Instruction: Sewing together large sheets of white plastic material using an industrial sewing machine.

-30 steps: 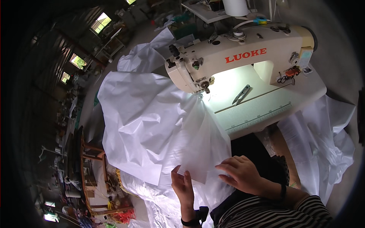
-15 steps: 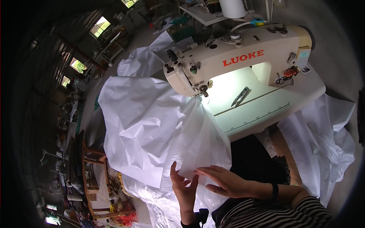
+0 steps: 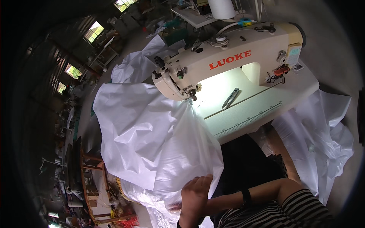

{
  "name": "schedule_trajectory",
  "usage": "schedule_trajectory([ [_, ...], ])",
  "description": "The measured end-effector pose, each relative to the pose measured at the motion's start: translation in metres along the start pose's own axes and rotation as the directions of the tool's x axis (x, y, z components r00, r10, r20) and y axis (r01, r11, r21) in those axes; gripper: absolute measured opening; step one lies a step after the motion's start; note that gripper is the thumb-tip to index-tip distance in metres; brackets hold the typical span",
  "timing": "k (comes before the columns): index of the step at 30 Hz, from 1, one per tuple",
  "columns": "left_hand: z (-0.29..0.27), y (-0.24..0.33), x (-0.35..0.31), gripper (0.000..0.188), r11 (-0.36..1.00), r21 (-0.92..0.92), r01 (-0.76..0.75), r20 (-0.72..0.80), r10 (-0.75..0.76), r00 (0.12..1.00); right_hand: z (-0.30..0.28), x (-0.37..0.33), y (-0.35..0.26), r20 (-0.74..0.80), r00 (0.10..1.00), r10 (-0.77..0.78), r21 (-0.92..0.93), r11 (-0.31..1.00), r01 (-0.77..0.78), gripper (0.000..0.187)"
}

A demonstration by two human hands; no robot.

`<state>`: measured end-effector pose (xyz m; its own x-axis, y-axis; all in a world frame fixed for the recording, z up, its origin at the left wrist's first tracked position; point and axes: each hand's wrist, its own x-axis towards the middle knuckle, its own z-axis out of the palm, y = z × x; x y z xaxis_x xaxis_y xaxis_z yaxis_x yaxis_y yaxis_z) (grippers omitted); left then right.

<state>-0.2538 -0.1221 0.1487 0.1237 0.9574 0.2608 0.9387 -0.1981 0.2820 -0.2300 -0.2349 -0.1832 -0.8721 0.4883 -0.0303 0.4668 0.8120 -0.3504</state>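
A large, creased white plastic sheet hangs from the sewing machine's needle area down toward me, gathered under the presser foot. My left hand is at the sheet's lower edge, fingers bent over and closed on the sheet. From the right my right hand reaches across behind the left one. Most of it is covered, and its fingers cannot be made out. The white sewing machine stands ahead with its lamp lighting the bed. Thread snips lie on that bed, away from both hands.
More white sheeting hangs at the right of the machine table, and another heap lies behind the machine. A wooden frame stands on the left. A white thread cone is at the back.
My hands have come together and crossed, the right passing behind the left. The left fingers, spread before, are now bent over. The view has shifted slightly, so the machine appears further left.
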Motion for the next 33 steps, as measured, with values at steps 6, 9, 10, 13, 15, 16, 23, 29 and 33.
schedule_trajectory([
  [6, 0.032, -0.056, -0.054, 0.015, 0.971, -0.026, 0.238, 0.003, -0.238, 0.971, -0.281, -0.036, 0.157, 0.258, 0.966, -0.024, 0.826, 0.525, -0.207, 0.033],
  [9, 0.039, -0.041, -0.045, 0.015, 0.964, -0.053, 0.26, -0.044, -0.262, 0.964, -0.235, -0.033, 0.203, 0.073, 0.959, 0.275, 0.924, 0.343, -0.169, 0.037],
  [10, 0.04, -0.041, -0.047, 0.015, 0.969, -0.024, 0.245, -0.066, -0.246, 0.967, -0.218, -0.025, 0.207, -0.106, 0.944, 0.311, 0.965, 0.26, 0.023, 0.04],
  [13, 0.032, -0.038, -0.053, 0.017, 0.976, 0.027, 0.214, -0.09, -0.211, 0.973, -0.192, -0.015, 0.184, 0.167, 0.985, -0.046, 0.97, -0.174, -0.172, 0.044],
  [15, 0.024, -0.033, -0.05, 0.016, 0.974, 0.036, 0.225, -0.19, -0.215, 0.958, -0.179, -0.028, 0.163, 0.313, 0.94, -0.134, 0.943, -0.071, -0.324, 0.042],
  [16, 0.021, -0.028, -0.046, 0.016, 0.975, 0.035, 0.22, -0.195, -0.209, 0.958, -0.166, -0.038, 0.158, 0.32, 0.929, -0.187, 0.937, -0.085, -0.34, 0.04],
  [23, 0.016, -0.007, -0.035, 0.019, 0.993, -0.024, 0.114, -0.078, -0.115, 0.99, -0.316, -0.09, 0.089, -0.116, 0.984, -0.137, 0.768, 0.616, 0.176, 0.021],
  [29, 0.027, -0.001, -0.031, 0.013, 0.844, -0.461, 0.274, 0.012, -0.303, 0.953, -0.325, -0.088, 0.078, -0.193, 0.961, -0.198, 0.569, 0.775, 0.275, 0.017],
  [33, 0.03, 0.007, -0.033, 0.008, 0.631, -0.626, 0.459, 0.162, -0.47, 0.868, -0.314, -0.076, 0.105, -0.189, 0.895, -0.403, 0.609, 0.667, 0.429, 0.019],
])
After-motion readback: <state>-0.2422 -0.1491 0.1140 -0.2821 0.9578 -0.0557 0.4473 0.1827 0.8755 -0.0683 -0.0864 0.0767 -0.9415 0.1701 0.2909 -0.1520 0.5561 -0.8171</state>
